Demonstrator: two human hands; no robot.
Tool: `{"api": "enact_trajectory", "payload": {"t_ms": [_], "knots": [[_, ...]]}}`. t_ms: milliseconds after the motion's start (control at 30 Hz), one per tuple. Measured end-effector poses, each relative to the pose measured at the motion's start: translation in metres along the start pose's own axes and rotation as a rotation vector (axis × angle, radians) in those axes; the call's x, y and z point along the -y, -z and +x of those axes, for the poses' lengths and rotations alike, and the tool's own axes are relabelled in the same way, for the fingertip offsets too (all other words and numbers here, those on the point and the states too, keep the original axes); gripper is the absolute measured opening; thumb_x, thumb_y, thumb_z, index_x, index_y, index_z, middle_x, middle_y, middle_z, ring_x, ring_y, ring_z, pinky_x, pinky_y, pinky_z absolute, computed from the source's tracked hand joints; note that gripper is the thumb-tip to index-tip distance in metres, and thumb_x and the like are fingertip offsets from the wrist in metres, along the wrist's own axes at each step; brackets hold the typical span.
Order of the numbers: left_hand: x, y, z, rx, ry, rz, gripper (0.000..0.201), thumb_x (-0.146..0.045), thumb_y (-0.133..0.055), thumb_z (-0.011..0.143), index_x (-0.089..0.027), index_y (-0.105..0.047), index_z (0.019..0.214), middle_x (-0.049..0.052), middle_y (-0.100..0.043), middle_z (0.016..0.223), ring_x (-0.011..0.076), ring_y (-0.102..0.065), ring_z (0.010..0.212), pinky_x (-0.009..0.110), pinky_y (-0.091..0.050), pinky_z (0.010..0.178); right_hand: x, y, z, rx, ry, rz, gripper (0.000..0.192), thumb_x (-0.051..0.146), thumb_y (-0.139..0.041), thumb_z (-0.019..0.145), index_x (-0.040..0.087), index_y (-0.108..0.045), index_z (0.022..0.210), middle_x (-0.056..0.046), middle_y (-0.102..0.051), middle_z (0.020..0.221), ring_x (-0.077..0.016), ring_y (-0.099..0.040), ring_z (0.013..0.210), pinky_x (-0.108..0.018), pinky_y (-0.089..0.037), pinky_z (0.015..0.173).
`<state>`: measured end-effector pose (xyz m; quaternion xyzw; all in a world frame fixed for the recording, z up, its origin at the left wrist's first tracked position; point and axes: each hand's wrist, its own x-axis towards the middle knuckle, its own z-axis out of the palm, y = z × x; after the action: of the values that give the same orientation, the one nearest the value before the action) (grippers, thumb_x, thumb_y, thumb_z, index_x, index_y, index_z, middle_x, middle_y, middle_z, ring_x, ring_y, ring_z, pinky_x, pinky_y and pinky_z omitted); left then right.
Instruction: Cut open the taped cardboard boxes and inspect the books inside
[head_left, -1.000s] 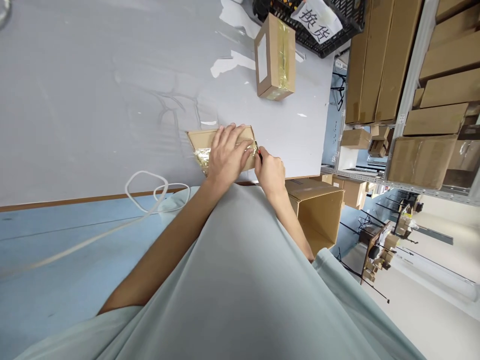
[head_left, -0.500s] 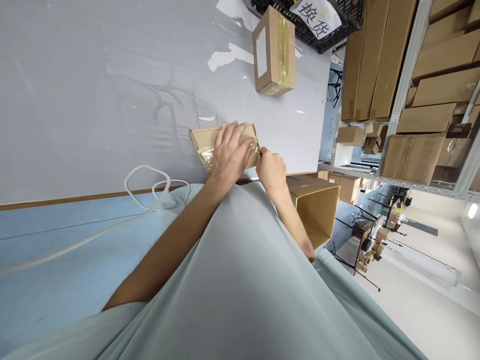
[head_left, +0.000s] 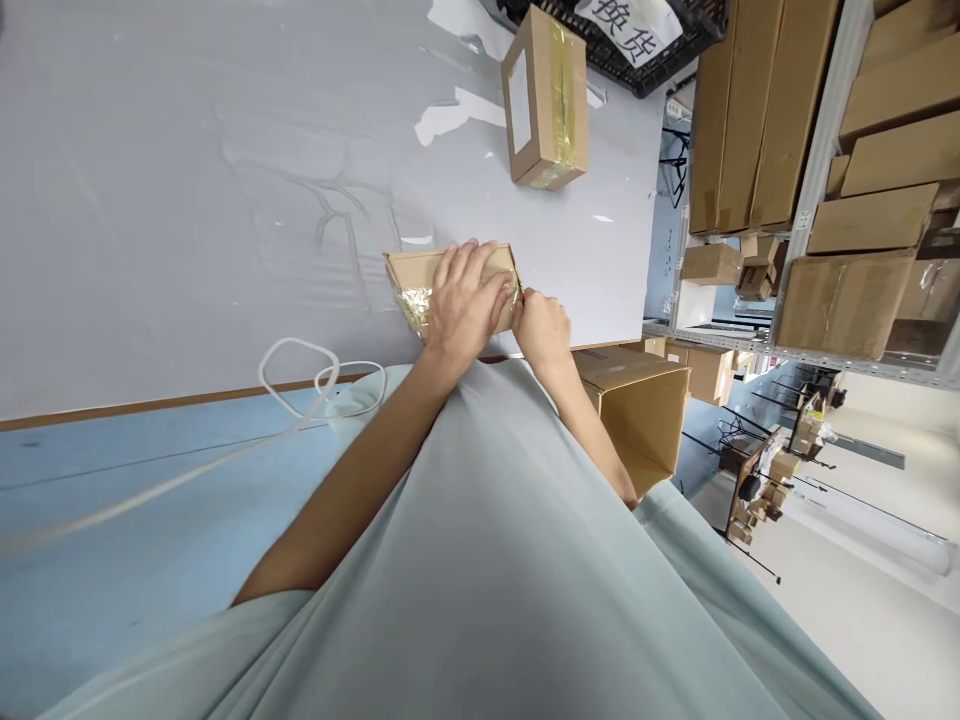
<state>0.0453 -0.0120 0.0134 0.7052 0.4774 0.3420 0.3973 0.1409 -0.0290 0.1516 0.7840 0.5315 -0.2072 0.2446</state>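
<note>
A small flat cardboard box (head_left: 409, 272) lies on the white table (head_left: 187, 200) near its front edge, with shiny clear tape (head_left: 414, 300) wrapped along its near side. My left hand (head_left: 463, 298) rests on top of the box, fingers spread, and holds it down. My right hand (head_left: 541, 328) is at the box's right end with the fingers pinched together against the taped corner. It seems to pinch a small red-tipped tool, which the fingers mostly hide.
A taller taped cardboard box (head_left: 546, 98) with a white label stands further back on the table. Behind it is a black crate (head_left: 675, 50) with a paper sign. A white cord (head_left: 300, 385) loops off the table edge. An open carton (head_left: 637, 410) sits below, shelves of cartons (head_left: 847, 200) at right.
My right hand has shifted slightly in against the box's corner. My left hand stays on the box. The view has moved a little.
</note>
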Motion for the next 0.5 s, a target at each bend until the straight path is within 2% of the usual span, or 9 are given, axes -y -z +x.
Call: {"api": "enact_trajectory", "payload": {"t_ms": [100,300,400,500], "knots": [[0.001,-0.002,-0.001,-0.011,0.003,-0.007,0.044,-0.053,-0.048,0.119,-0.035,-0.075,0.149,0.004,-0.061,0.177,0.0335,-0.043,0.174,0.062,-0.021,0.151,-0.006,-0.005,-0.001,0.017,0.011,0.008,0.040,0.020,-0.037,0.125,0.015,-0.070,0.147,-0.020,-0.083,0.136,-0.0327,-0.080,0.128,-0.041,-0.060,0.108],[0.007,-0.005,-0.002,-0.025,-0.004,-0.009,0.040,-0.053,-0.055,0.116,-0.033,-0.076,0.144,0.006,-0.061,0.176,0.0369,-0.044,0.173,0.065,-0.022,0.149,-0.016,-0.017,0.010,0.047,0.027,0.000,0.037,0.013,-0.042,0.121,0.013,-0.074,0.140,-0.022,-0.081,0.141,-0.0317,-0.079,0.131,-0.039,-0.060,0.107],[0.012,0.000,-0.004,-0.023,-0.018,0.012,0.039,-0.055,-0.056,0.116,-0.035,-0.077,0.142,0.005,-0.061,0.176,0.0383,-0.046,0.172,0.068,-0.023,0.148,-0.025,-0.018,-0.002,0.049,0.096,0.030,0.037,0.019,-0.042,0.123,0.016,-0.072,0.144,-0.020,-0.085,0.135,-0.0336,-0.081,0.125,-0.040,-0.060,0.105],[0.017,0.007,-0.009,-0.016,-0.041,0.053,0.041,-0.057,-0.058,0.115,-0.035,-0.076,0.144,0.007,-0.060,0.177,0.0406,-0.046,0.172,0.071,-0.024,0.146,-0.046,-0.020,-0.022,0.001,0.169,0.125,0.034,0.027,-0.047,0.124,0.020,-0.072,0.145,-0.016,-0.088,0.126,-0.0341,-0.084,0.118,-0.039,-0.060,0.101]]}}
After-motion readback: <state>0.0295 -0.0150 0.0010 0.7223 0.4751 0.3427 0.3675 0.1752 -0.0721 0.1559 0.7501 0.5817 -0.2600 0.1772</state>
